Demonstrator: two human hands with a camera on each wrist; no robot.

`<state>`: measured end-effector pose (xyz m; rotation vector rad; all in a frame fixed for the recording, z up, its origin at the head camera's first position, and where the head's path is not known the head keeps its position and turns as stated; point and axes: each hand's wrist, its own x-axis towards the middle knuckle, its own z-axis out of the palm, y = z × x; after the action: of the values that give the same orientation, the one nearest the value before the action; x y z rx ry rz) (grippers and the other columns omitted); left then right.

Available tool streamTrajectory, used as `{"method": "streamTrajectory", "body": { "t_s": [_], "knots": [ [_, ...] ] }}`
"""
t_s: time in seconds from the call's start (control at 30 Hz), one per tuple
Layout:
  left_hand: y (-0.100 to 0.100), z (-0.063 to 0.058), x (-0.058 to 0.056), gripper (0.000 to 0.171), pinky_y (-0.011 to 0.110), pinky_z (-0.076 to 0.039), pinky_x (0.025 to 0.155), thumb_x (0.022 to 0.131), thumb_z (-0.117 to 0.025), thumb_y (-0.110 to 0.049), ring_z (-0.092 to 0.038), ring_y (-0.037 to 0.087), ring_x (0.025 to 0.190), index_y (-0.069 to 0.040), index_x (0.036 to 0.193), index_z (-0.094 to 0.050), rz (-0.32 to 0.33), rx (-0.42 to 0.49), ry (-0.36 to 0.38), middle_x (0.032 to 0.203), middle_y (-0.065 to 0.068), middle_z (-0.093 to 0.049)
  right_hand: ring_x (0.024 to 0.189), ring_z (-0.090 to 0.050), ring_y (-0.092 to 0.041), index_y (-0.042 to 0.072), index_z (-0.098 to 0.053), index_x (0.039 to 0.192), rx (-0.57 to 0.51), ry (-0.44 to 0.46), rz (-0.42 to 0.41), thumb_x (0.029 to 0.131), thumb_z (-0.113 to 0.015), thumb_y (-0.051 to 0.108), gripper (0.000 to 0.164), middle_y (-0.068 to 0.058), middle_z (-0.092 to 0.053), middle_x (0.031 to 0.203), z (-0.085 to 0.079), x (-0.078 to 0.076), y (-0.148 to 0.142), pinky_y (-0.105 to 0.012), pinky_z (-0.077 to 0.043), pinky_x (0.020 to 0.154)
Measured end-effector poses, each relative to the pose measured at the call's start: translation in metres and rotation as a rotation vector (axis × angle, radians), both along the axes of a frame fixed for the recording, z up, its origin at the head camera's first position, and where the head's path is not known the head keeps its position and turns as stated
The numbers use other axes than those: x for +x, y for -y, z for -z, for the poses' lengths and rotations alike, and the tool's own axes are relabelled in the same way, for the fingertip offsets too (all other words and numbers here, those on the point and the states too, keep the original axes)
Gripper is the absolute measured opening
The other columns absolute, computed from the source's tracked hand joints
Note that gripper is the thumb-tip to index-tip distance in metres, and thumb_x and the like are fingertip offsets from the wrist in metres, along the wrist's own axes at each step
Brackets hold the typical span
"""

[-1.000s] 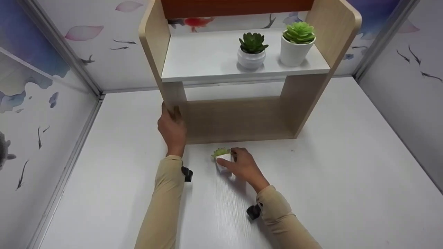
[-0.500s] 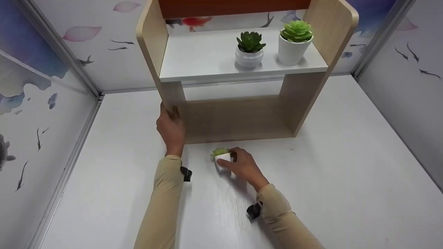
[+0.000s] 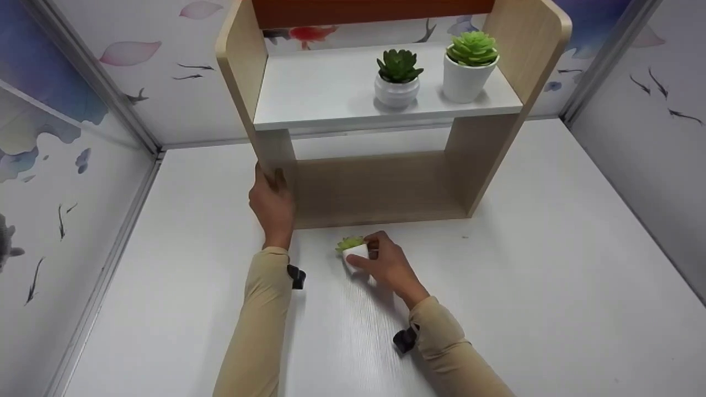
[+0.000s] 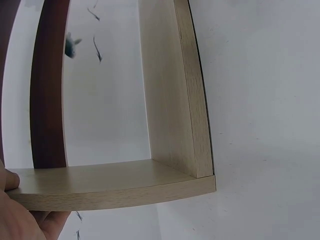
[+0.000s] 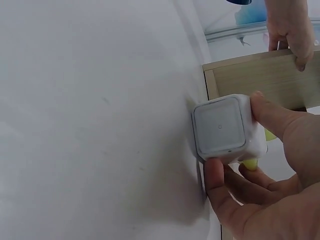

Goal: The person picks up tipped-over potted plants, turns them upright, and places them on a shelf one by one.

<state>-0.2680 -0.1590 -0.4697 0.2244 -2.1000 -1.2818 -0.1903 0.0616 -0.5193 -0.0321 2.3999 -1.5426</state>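
A wooden desktop shelf (image 3: pixel 375 190) stands on the white table, its upper board white. My left hand (image 3: pixel 272 207) grips the front edge of its left side panel; in the left wrist view the thumb lies on one face of that panel (image 4: pixel 115 186), with fingers behind. Just before the shelf, my right hand (image 3: pixel 389 266) holds a small white square pot (image 3: pixel 356 252) with a light green succulent (image 3: pixel 350 242), between thumb and fingers. The pot is tipped over, its square base (image 5: pixel 220 127) facing the right wrist camera. Whether it touches the table is unclear.
On the shelf's upper board stand a dark green succulent in a round white pot (image 3: pixel 397 92) and a bright green one in a taller white pot (image 3: pixel 468 80). A red-brown slat (image 3: pixel 375 11) crosses the back. Printed panels (image 3: pixel 66 220) enclose the table.
The view shifts very slightly. Both hands stay almost where they were, with the tipped pot still in the right hand and the side panel in the left.
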Motion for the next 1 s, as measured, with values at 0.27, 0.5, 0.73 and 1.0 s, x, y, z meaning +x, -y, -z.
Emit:
{"method": "streamTrajectory", "body": {
  "t_s": [0.27, 0.5, 0.73, 1.0],
  "knots": [
    [0.000, 0.000, 0.000, 0.042, 0.044, -0.051, 0.103, 0.108, -0.054, -0.016, -0.063, 0.028, 0.127, -0.001, 0.147, -0.050, 0.002, -0.002, -0.013, 0.136, 0.018, -0.065, 0.113, -0.062, -0.022, 0.008, -0.054, 0.129, -0.017, -0.019, 0.016, 0.087, -0.084, 0.032, 0.058, -0.011, -0.064, 0.126, 0.002, 0.001, 0.000, -0.040, -0.051, 0.090],
    [0.000, 0.002, -0.001, 0.043, 0.045, -0.052, 0.103, 0.108, -0.053, -0.017, -0.064, 0.027, 0.126, -0.001, 0.147, -0.050, 0.004, -0.002, -0.024, 0.136, 0.018, -0.065, 0.094, -0.052, -0.019, 0.008, -0.052, 0.126, -0.017, -0.071, 0.009, 0.087, -0.084, 0.028, 0.054, -0.006, -0.063, 0.103, 0.004, 0.004, -0.001, -0.033, -0.042, 0.076],
    [0.000, 0.000, -0.001, 0.041, 0.044, -0.055, 0.096, 0.107, -0.054, -0.015, -0.068, 0.029, 0.116, 0.001, 0.145, -0.051, -0.004, -0.021, -0.032, 0.129, 0.022, -0.068, 0.101, -0.057, -0.021, 0.009, -0.052, 0.125, -0.036, -0.099, 0.013, 0.085, -0.086, 0.026, 0.055, -0.008, -0.066, 0.112, 0.005, 0.006, -0.002, -0.035, -0.047, 0.084],
    [0.001, 0.000, 0.000, 0.040, 0.044, -0.054, 0.086, 0.107, -0.054, -0.015, -0.071, 0.027, 0.106, 0.000, 0.144, -0.053, -0.010, -0.033, -0.027, 0.124, 0.020, -0.070, 0.113, -0.059, -0.025, 0.004, -0.047, 0.139, -0.060, -0.112, 0.010, 0.083, -0.087, 0.024, 0.072, -0.013, -0.066, 0.130, 0.007, 0.010, -0.004, -0.044, -0.049, 0.096]
  ]
}}
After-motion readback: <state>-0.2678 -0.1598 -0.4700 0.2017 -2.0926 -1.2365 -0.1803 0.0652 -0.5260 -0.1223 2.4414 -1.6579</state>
